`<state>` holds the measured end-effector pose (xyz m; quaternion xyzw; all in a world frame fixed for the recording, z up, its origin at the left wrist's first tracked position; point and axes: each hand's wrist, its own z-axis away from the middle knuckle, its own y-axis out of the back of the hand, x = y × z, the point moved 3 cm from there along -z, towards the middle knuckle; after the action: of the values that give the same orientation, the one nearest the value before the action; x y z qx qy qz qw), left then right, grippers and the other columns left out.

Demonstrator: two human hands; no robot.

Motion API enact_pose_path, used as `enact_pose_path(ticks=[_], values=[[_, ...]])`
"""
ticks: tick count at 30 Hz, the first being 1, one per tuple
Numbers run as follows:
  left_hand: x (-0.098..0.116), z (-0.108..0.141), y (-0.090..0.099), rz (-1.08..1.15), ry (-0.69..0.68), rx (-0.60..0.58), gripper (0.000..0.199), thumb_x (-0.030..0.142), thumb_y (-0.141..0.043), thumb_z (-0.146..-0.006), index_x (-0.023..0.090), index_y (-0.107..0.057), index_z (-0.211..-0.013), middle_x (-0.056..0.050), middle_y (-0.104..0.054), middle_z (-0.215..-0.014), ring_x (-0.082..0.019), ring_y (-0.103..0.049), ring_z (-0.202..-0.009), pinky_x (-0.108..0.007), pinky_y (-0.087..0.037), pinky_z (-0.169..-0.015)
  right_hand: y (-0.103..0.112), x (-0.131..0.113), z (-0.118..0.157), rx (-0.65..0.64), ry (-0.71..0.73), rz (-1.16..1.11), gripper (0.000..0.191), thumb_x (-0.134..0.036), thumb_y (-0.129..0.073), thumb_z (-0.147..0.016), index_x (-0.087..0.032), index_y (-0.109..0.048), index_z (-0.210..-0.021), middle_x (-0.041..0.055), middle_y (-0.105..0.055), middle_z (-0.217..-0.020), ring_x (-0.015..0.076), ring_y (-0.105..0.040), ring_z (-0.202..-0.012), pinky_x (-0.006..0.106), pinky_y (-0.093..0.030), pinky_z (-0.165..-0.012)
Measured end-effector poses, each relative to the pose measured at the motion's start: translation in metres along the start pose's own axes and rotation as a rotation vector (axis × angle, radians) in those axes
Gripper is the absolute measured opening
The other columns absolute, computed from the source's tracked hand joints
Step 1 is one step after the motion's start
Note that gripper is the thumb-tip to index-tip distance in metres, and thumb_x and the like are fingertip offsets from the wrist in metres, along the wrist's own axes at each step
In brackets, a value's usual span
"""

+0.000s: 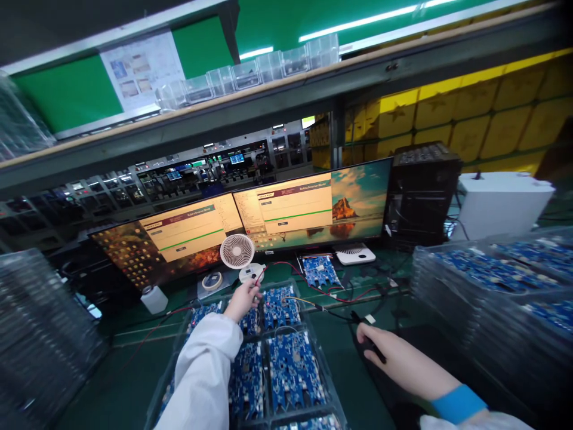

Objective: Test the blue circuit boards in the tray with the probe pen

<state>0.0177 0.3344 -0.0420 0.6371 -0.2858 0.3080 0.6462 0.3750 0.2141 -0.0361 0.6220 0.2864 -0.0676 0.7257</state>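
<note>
My left hand (243, 300), in a white sleeve, reaches forward over a clear tray (313, 349) of blue circuit boards (290, 370). Its fingers pinch a thin cable end (258, 285) just below the base of a small white desk fan (237, 251). My right hand (382, 352), with a blue wristband, lies on a black computer mouse (366, 345) on the dark mat to the right of the tray. Red and black wires (331, 295) run from the boards toward a single blue board (319, 270) in front of the monitors.
Two monitors (286, 215) show beige dialog windows. A black computer case (421, 191) and a white box (501, 203) stand at the right. Stacks of clear trays with blue boards (492, 280) fill the right side, empty tray stacks (40, 334) the left. A shelf (286, 95) runs overhead.
</note>
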Motion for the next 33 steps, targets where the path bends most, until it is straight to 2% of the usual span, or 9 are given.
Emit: enact_pose_path(ticks=[3,6,10,16,22,33], values=[[0.004,-0.013,-0.007,-0.005,-0.050,0.038,0.021,0.012,-0.049,-0.083,0.019,-0.059,-0.101,-0.001,-0.063,-0.081,-0.012,-0.061,-0.069,-0.025,-0.049,-0.069,0.001,0.000,0.001,0.002,-0.004,-0.001,0.018,-0.011,-0.048,-0.079,-0.025,-0.049,-0.090,0.0026,-0.066,-0.094,0.0202,-0.063,-0.088,0.031,-0.044,-0.078],[0.004,-0.023,-0.012,-0.052,-0.110,0.079,0.021,0.001,-0.053,-0.072,0.017,-0.062,-0.081,0.001,-0.059,-0.073,-0.013,-0.058,-0.074,-0.026,-0.046,-0.078,0.003,0.000,0.002,-0.008,-0.015,0.001,0.017,-0.011,-0.048,-0.079,-0.025,-0.050,-0.090,0.0028,-0.066,-0.095,0.0204,-0.063,-0.089,0.030,-0.044,-0.079],[0.000,-0.029,-0.016,-0.081,-0.154,0.115,0.023,-0.005,-0.053,-0.065,0.017,-0.058,-0.070,0.005,-0.051,-0.063,-0.011,-0.052,-0.068,-0.025,-0.042,-0.076,0.003,0.001,0.001,-0.008,-0.020,-0.003,0.018,-0.011,-0.047,-0.079,-0.024,-0.050,-0.091,0.0036,-0.066,-0.097,0.0206,-0.063,-0.091,0.030,-0.044,-0.080],[-0.001,-0.035,-0.022,-0.043,-0.205,0.154,0.028,-0.007,-0.047,-0.064,0.018,-0.053,-0.075,0.005,-0.052,-0.065,-0.011,-0.053,-0.065,-0.023,-0.042,-0.069,0.002,0.002,0.001,-0.019,-0.026,0.009,0.019,-0.010,-0.045,-0.080,-0.024,-0.050,-0.092,0.0045,-0.066,-0.098,0.0213,-0.063,-0.092,0.032,-0.045,-0.081],[-0.006,-0.042,-0.028,0.014,-0.230,0.169,0.032,-0.009,-0.043,-0.062,0.020,-0.048,-0.076,0.005,-0.055,-0.067,-0.011,-0.057,-0.066,-0.024,-0.044,-0.069,0.004,0.000,0.002,-0.021,-0.023,0.010,0.019,-0.011,-0.045,-0.080,-0.024,-0.050,-0.092,0.0042,-0.066,-0.098,0.0210,-0.063,-0.093,0.031,-0.045,-0.082],[-0.016,-0.048,-0.030,0.053,-0.286,0.122,0.037,-0.010,-0.042,-0.058,0.019,-0.048,-0.079,0.006,-0.053,-0.067,-0.009,-0.053,-0.066,-0.023,-0.042,-0.071,0.003,0.003,0.002,-0.008,-0.023,-0.020,0.018,-0.015,-0.045,-0.078,-0.025,-0.052,-0.091,0.0050,-0.067,-0.098,0.0218,-0.064,-0.091,0.032,-0.046,-0.080]])
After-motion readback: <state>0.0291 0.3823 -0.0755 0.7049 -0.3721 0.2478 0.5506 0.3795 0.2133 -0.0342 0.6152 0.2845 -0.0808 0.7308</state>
